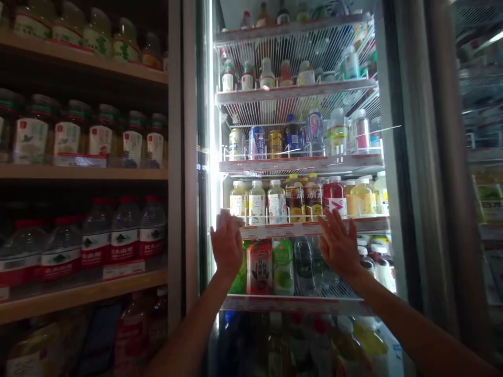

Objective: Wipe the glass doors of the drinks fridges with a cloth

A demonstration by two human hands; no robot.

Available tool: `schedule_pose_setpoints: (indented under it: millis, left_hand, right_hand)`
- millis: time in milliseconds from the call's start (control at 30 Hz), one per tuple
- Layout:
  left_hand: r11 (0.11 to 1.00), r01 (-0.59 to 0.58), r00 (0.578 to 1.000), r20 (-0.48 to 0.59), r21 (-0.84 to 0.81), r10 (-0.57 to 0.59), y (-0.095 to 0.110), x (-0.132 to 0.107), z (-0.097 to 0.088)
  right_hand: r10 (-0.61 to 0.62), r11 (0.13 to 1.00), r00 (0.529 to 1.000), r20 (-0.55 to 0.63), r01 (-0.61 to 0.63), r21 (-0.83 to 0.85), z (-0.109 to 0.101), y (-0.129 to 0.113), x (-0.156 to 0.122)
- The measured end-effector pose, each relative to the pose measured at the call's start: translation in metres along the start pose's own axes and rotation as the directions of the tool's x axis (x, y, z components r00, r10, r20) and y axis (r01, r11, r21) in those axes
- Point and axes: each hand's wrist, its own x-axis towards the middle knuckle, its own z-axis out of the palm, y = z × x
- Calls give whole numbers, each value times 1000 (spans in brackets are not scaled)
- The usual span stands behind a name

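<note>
Upright white-capped red plastic bottle [335, 193] stood at twelve o'clock of the nearer right hand [338, 245], loosely spread, seemingly empty (left hand [228, 243] likewise).

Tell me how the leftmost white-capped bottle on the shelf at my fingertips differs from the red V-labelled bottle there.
The leftmost white-capped bottle looks pale yellow; the V-labelled bottle is deep red.
The white-capped bottle's label has thin dark lettering; the V-labelled bottle's has one bold V.
The white-capped bottle is nearer the left hand, the V-labelled bottle the right hand.
Both stand upright.
</note>
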Motion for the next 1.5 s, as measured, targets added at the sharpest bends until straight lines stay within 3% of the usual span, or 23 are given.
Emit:
schedule_pose_setpoints:
  millis: [100, 167, 267, 333, 367, 433, 500, 567, 667, 767, 800, 867, 933, 967, 1000, 1067, 1133, 1200, 1233, 1300, 1400, 1433, 1500]
  left_hand:
    - [916, -400, 915, 41, -33, 401, 41, 5, 12]
    - [854, -519, 852, 57, -43, 521, 50, 19, 17]
    - [973, -229, 971, -54, 36, 231, 37, 45, 17]
    - [998, 17, 987, -160, 63, -6, 33, 55, 19]
    - [998, 25, 986, -164, 63, -14, 37, 56, 21]
    - [976, -217, 973, -68, 34, 219, 53, 51, 25]
    - [859, -511, 859, 31, -33, 511, 68, 46, 28]
    - [804, -592, 802, 51, -63, 595, 66, 51, 28]
    - [969, -246, 968, -49, -25, 245, 39, 74, 24]
    - [993, 117, 977, -178, -23, -120, 28, 86, 23]
    - [996, 82, 981, -177, -19, -84, 35, 83, 25]
    - [974, -225, 969, -104, -12, 223, 57, 73, 30]
    - [827, -561, 828, -11, -45, 561, 75, 67, 35]
    - [765, -642, 765, 18, -57, 644, 77, 70, 35]
    - [754, -654, 754, 30, -52, 656, 73, 77, 34]
    - [875, -484, 875, 11, 1, 484, 52, 98, 28]
    - [988, -144, 987, -70, 48, 148, 28, 121, 21]
    - [997, 57, 989, -137, 44, -51, 20, 133, 20]
    - [998, 55, 989, -140, 35, -50, 24, 135, 22]
    - [985, -172, 983, -71, 4, 172, 44, 131, 29]
    - [844, -529, 841, 82, -83, 535, 64, 132, 34]
    - [850, -519, 845, 99, -87, 526, 60, 138, 32]
    - [960, -278, 959, 52, -37, 279, 39, 154, 24]
  right_hand:
    - [-18, 1000, 1000, -14, 18, -11, 0, -1, -1]
    - [-29, 999, 999, -23, 28, -16, 0, -1, 0]
    - [-26, 999, 1000, -12, 26, -19, 1, -1, 1]
    - [-15, 1000, 1000, -6, 14, -16, 1, -1, 0]
    - [-11, 1000, 1000, -7, 11, -15, 1, -1, 0]
    - [-12, 1000, 1000, -12, 12, -11, 2, 0, 0]
    - [-16, 1000, 1000, -12, 16, -8, 1, 0, 0]
    - [-19, 1000, 1000, -9, 19, -4, 1, 0, 0]
    - [-9, 1000, 1000, -15, 9, -2, 0, -1, 1]
    - [1, 1000, 1000, -23, -1, -4, 0, -2, 2]
    - [0, 1000, 1000, -23, 0, -4, 0, -3, 1]
    - [-11, 1000, 1000, -23, 11, -9, 0, -3, 1]
    - [-22, 1000, 1000, -21, 21, -9, 0, -2, 0]
    - [-25, 1000, 1000, -17, 25, -6, -1, -1, 0]
    - [-27, 1000, 1000, -11, 27, 1, -1, 1, 0]
    - [-24, 1000, 1000, 2, 24, 17, -4, 4, 1]
    - [-2, 1000, 1000, -2, 2, 17, -7, 7, 5]
    - [30, 1000, 999, -14, -30, 4, -8, 8, 13]
    - [41, 999, 999, -22, -41, -2, -9, 8, 18]
    - [31, 999, 999, -38, -31, -6, -10, 8, 29]
    - [15, 1000, 999, -52, -15, -8, -10, 14, 41]
    - [29, 999, 998, -55, -30, -14, -10, 19, 43]
    - [77, 996, 995, -57, -79, -36, -11, 30, 42]
